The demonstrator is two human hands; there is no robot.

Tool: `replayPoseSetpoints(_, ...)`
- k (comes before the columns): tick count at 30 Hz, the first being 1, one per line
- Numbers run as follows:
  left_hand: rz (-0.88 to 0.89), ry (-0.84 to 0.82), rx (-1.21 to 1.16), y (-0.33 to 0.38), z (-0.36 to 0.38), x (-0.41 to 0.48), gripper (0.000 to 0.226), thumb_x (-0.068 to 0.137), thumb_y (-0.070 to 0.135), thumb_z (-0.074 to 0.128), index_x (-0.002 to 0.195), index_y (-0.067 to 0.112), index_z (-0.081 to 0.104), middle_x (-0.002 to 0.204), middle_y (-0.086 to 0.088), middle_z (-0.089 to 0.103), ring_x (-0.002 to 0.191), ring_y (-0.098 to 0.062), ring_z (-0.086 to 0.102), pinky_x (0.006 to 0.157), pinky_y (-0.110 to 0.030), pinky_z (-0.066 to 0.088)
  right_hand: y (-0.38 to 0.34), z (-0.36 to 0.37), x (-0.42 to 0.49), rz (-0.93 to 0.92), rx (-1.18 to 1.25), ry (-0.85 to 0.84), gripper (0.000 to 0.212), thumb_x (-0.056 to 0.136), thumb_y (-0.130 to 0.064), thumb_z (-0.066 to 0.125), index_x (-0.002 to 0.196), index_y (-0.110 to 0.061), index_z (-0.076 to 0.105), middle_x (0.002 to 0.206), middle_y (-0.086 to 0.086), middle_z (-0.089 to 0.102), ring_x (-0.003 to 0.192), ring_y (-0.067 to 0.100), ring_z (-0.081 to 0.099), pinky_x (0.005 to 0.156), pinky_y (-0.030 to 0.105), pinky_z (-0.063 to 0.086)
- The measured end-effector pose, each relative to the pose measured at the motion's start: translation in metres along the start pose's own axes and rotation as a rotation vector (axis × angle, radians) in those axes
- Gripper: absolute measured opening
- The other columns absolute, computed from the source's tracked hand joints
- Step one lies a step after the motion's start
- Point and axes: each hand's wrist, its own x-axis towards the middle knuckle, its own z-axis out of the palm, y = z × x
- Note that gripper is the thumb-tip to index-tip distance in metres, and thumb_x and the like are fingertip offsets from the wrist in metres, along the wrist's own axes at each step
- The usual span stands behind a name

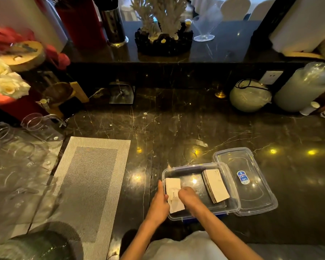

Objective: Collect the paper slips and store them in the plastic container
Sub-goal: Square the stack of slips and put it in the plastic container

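A clear plastic container [188,167] sits on the dark marble counter close to me. A stack of white paper slips [217,185] leans against its right inside wall. At the container's left end I hold a second stack of slips [174,186], the top one printed "love". My left hand [159,202] grips this stack from the left side, at the container's left wall. My right hand [189,197] presses on the stack from the right, inside the container.
The container's clear lid [251,188] with a blue sticker lies just right of it. A grey woven placemat [88,177] lies to the left, with clear glasses [36,122] beyond. Jars, a round vase [250,95] and decorations line the back.
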Motion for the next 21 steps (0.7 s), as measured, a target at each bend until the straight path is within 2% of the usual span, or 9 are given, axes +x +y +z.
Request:
replayPoseSetpoints(2,-0.002,0.002,0.004,0.0,0.0,0.0,0.068,0.1,0.007,0.046,0.156,0.023,0.011,0.143,0.0,0.049,0.124,-0.009,0.052,0.095,-0.016,0.045,-0.002,0.001,0.0,0.02,-0.001,-0.01,0.024,0.095,-0.017,0.041,0.104,-0.016,0.063,0.098,0.009,0.072,0.088,0.023,0.07,0.071,0.033,0.06)
replayPoseSetpoints(4,-0.001,-0.001,0.006,-0.001,0.0,0.0,0.067,0.1,0.007,0.047,0.155,0.024,0.012,0.142,0.0,0.05,0.123,-0.008,0.053,0.095,-0.016,0.046,-0.004,0.001,-0.001,0.034,-0.004,-0.012,0.023,0.096,-0.018,0.041,0.103,-0.016,0.063,0.099,0.009,0.072,0.089,0.024,0.07,0.077,0.035,0.06)
replayPoseSetpoints(7,-0.046,0.01,-0.018,0.0,0.0,0.002,0.071,0.1,0.005,0.047,0.157,0.023,0.008,0.144,-0.004,0.05,0.125,-0.014,0.054,0.103,-0.032,0.05,-0.008,0.0,-0.002,0.058,0.005,-0.019,0.021,0.097,-0.02,0.042,0.1,-0.018,0.062,0.095,0.006,0.071,0.085,0.02,0.068,0.07,0.032,0.058)
replayPoseSetpoints(9,-0.051,0.013,-0.027,0.002,-0.001,0.005,0.07,0.1,0.004,0.047,0.156,0.023,0.01,0.143,-0.006,0.051,0.125,-0.016,0.056,0.103,-0.04,0.051,-0.014,-0.002,-0.004,0.074,0.022,-0.021,0.02,0.098,-0.022,0.041,0.1,-0.019,0.061,0.091,0.003,0.07,0.082,0.017,0.067,0.06,0.028,0.053)
replayPoseSetpoints(11,-0.052,0.002,-0.037,0.007,-0.003,0.009,0.068,0.099,0.003,0.046,0.156,0.024,0.013,0.141,-0.008,0.052,0.123,-0.017,0.058,0.1,-0.043,0.053,-0.021,-0.003,-0.003,0.084,0.045,-0.008,0.02,0.098,-0.019,0.041,0.102,-0.017,0.061,0.092,0.004,0.07,0.081,0.018,0.066,0.06,0.028,0.052)
replayPoseSetpoints(17,-0.079,-0.025,-0.011,0.012,-0.009,0.023,0.068,0.099,0.004,0.047,0.155,0.025,0.015,0.143,-0.008,0.051,0.126,-0.018,0.056,0.1,-0.043,0.053,-0.03,-0.008,-0.004,0.097,0.096,-0.003,0.018,0.097,-0.008,0.039,0.107,-0.012,0.054,0.099,0.008,0.064,0.083,0.018,0.059,0.077,0.034,0.054)
replayPoseSetpoints(21,-0.073,-0.027,-0.03,0.01,-0.008,0.022,0.068,0.099,0.005,0.047,0.155,0.026,0.015,0.141,-0.006,0.053,0.122,-0.013,0.058,0.1,-0.042,0.054,-0.03,-0.013,-0.008,0.105,0.103,-0.028,0.027,0.098,-0.008,0.04,0.12,-0.008,0.056,0.121,0.014,0.063,0.106,0.026,0.06,0.096,0.038,0.053)
